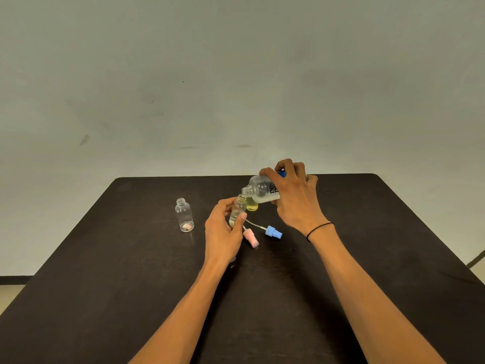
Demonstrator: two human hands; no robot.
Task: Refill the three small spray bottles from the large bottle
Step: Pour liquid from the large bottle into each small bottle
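My right hand (294, 195) grips the large frosted bottle (262, 189), tipped on its side with its open neck pointing left over a small bottle's mouth. My left hand (223, 232) holds that small clear spray bottle (238, 209) upright; pale yellow liquid shows in its lower part. Behind it stands a second small bottle (252, 205) with yellow liquid, partly hidden. A third small bottle (184, 214), uncapped and with no liquid in it, stands apart at the left. A blue spray cap (273, 231) with its tube and a pink spray cap (250, 238) lie on the table.
Everything rests on a dark wooden table (131, 285) set against a pale wall. A small purple piece (232, 259) peeks out beneath my left wrist. A black band circles my right wrist.
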